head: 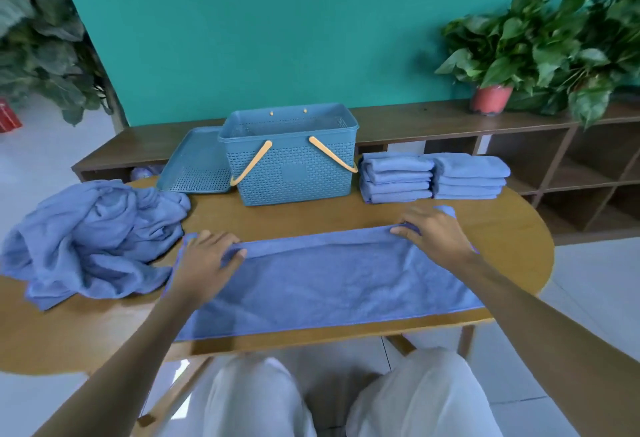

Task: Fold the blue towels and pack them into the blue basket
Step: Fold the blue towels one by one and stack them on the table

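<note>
A blue towel (325,280) lies spread lengthwise across the near part of the wooden table (502,228), already folded into a long band, its near edge close to the table's front edge. The left hand (204,260) rests on the towel's left end, fingers curled over the far folded edge and gripping it; the right hand (433,232) is on the far right corner, its fingers bent down and pinching the fold there, with a small flap of cloth sticking up just behind the knuckles. To the left of the spread towel sits a crumpled heap of unfolded blue towels (93,242), touching or nearly touching its left end — which one, the view does not settle. Beyond the towel, at the table's far side, stands the blue basket (294,173), open-topped, its two yellow handles hanging down the front wall. Its lid (195,163) leans tilted against the basket's left side. Just right of the basket are two stacks of folded blue towels (433,175), side by side and touching. Behind the table runs a low wooden shelf (519,145) against a teal wall, with a potted plant (491,97) on top at the right — the person's knees show below the table edge.
</note>
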